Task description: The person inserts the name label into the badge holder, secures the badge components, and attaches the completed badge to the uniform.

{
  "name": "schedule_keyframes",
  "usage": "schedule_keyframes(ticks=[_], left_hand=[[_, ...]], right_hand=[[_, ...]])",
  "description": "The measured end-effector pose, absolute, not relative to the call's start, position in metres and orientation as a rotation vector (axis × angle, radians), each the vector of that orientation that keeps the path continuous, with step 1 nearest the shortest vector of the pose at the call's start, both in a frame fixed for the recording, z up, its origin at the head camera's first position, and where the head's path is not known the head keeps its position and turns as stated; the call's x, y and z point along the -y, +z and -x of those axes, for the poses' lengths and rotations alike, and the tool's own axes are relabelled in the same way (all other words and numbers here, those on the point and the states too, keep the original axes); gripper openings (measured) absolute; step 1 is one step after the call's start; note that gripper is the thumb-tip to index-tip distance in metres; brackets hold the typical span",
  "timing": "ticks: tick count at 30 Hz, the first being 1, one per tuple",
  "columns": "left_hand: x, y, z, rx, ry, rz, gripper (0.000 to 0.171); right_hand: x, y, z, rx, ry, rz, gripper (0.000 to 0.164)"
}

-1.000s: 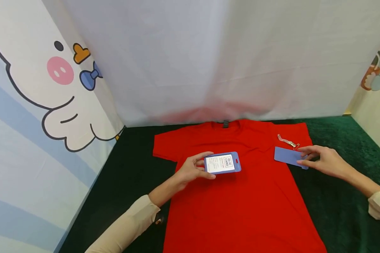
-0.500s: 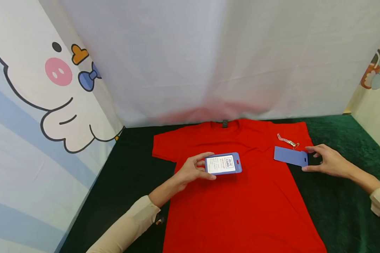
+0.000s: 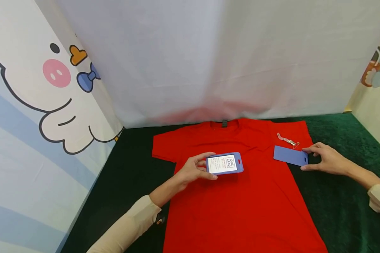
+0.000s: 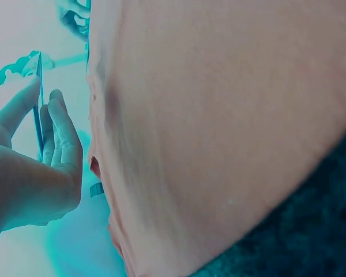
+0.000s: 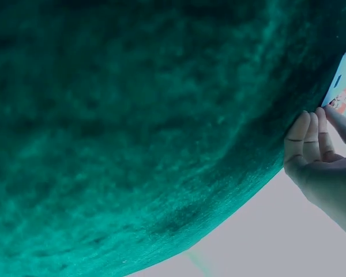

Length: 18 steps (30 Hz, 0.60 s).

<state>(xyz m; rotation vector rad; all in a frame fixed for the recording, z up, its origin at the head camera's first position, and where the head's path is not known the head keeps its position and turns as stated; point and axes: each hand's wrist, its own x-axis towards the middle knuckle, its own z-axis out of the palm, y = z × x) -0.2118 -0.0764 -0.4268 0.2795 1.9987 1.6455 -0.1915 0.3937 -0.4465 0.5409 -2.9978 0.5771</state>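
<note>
My left hand (image 3: 190, 172) holds a blue card holder (image 3: 239, 163) by its left end, thumb on the near edge and fingers on the far one. A white insert printed "ID/IC CARD" shows in it. In the left wrist view this holder (image 4: 38, 135) appears edge-on, raised off the shirt. At the right, my right hand (image 3: 330, 161) grips the slotted end of a flat blue card-holder cover (image 3: 288, 155) by its two long edges. That cover lies over the red shirt's side and sleeve. In the right wrist view, fingertips sit right at the cover's (image 5: 336, 81) corner.
A red T-shirt (image 3: 240, 207) lies spread on dark green cloth (image 3: 351, 211), collar toward the white curtain (image 3: 190, 63) behind. A clear strap with a metal clip (image 3: 286, 140) rests on its right sleeve. A printed cartoon panel (image 3: 25, 105) stands on the left.
My right fingers have shifted from lying over the cover's right end to its edges, uncovering the slot. The left hand and card holder have drifted slightly right.
</note>
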Motion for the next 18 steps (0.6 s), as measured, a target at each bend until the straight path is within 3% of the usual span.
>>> schedule_keyframes(ticks=[9,18], left_hand=[[0.0747,-0.4259,0.2110,-1.995,1.646,-0.288,0.065],[0.0749,-0.4267,0.2095,-2.006,1.633,-0.276,0.066]], right_hand=[[-0.3949,-0.4480,0.1929,2.917,0.530,-0.631,0.060],[-0.3945,-0.4486,0.1922,2.944,0.519,-0.641,0.062]])
